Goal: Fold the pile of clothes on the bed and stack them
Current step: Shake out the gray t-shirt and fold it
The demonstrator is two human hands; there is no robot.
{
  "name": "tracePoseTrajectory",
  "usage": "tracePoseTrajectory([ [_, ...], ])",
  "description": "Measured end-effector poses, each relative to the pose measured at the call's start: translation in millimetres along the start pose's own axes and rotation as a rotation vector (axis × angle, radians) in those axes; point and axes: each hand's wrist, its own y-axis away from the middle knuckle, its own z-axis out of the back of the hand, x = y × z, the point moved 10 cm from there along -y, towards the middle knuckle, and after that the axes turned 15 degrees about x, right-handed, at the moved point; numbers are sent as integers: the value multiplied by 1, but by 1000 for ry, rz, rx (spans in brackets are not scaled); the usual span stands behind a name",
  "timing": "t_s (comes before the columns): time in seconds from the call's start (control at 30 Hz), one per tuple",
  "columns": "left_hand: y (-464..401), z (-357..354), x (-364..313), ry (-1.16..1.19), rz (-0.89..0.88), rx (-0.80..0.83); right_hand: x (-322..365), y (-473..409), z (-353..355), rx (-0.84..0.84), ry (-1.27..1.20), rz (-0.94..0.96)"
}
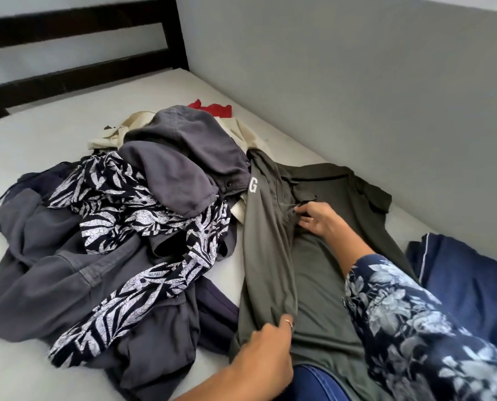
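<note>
An olive-green shirt (322, 285) with a white letter G lies spread on the right half of the white mattress (53, 134). My left hand (266, 345) grips a fold of its fabric near the hem. Up near the collar, my right hand (318, 218) pinches the same fold. To the left sits the unfolded pile: grey trousers (183, 157), a black-and-white leaf-print garment (131, 204), a grey jacket (47, 273), a cream piece (111, 137) and a red piece (215, 109) at the back.
A grey wall (357, 82) runs along the bed's right side. A dark wooden headboard (76, 47) stands at the far end. A navy blue cloth (473, 279) lies at the right edge, beside my patterned sleeve.
</note>
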Motion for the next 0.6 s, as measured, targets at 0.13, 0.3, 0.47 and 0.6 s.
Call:
tracePoseTrajectory([
  [0.13, 11, 20, -19, 38, -137, -227, 24, 18, 7, -87, -84, 295],
  [0.3, 18, 4, -27, -70, -156, -172, 29, 36, 16, -90, -75, 272],
  [0.47, 11, -7, -15, -107, -125, -133, 5, 35, -7, 95, 186, -2],
  [0.6, -2, -12, -9, -48, -190, -127, 23, 32, 4, -47, 144, 206],
])
